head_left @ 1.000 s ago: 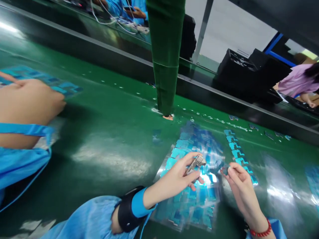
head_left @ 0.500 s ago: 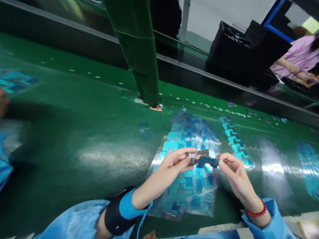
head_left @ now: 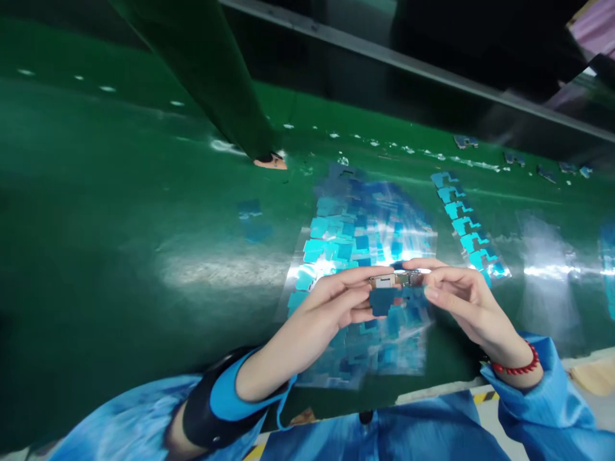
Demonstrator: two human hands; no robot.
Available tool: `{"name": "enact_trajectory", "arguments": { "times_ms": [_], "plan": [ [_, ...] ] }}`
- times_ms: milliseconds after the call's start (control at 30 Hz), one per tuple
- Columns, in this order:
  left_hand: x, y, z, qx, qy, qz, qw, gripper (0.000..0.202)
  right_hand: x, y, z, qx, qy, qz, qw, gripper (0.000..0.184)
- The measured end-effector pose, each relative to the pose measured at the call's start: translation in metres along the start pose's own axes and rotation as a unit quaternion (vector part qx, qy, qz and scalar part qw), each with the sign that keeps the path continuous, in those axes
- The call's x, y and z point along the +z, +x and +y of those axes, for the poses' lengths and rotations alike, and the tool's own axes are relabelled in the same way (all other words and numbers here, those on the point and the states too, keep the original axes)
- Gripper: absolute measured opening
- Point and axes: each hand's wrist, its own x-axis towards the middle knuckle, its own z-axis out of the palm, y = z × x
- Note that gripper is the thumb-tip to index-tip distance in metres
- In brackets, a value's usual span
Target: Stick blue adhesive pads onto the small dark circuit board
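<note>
both hands [head_left: 336, 307] pinch metal part [head_left: 396, 280], fingertips facing.

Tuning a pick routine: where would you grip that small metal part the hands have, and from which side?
By its two short ends, coming in from left and right. The small metal part is a narrow bar lying level; left hand and right hand pinch its ends, leaving the middle free, where a dark blue sticker sits against it.

Head view, steeply down, seemingly close

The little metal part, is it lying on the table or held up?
Held up: the little metal part sits between left hand and right hand, above the sticker sheet.
</note>
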Motion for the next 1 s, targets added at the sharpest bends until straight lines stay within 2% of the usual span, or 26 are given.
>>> {"name": "enact_trajectory", "arguments": {
  "times_ms": [133, 533, 833, 1000],
  "plan": [
    [0.0010, -0.0014, 0.0023, -0.007, -0.033, -0.007, 0.999, 0.025, -0.0003, 0.0012, -0.0018, 0.000, -0.006, 0.018, 1.000, 0.015],
    [-0.0004, -0.0048, 0.0037, -0.021, 0.001, -0.023, 1.000, 0.033, -0.0020, 0.0017, 0.0002, 0.008, -0.011, 0.032, 0.999, 0.011],
    [-0.0004, -0.0045, 0.0046, -0.020, -0.005, -0.020, 1.000, 0.035, -0.0040, 0.0025, -0.0012, 0.007, -0.004, 0.022, 1.000, 0.010],
    [0.0004, -0.0050, 0.0052, -0.020, -0.004, -0.023, 1.000, 0.036, -0.0045, 0.0035, -0.0016, 0.010, -0.012, 0.036, 0.999, 0.010]
  ]
}}
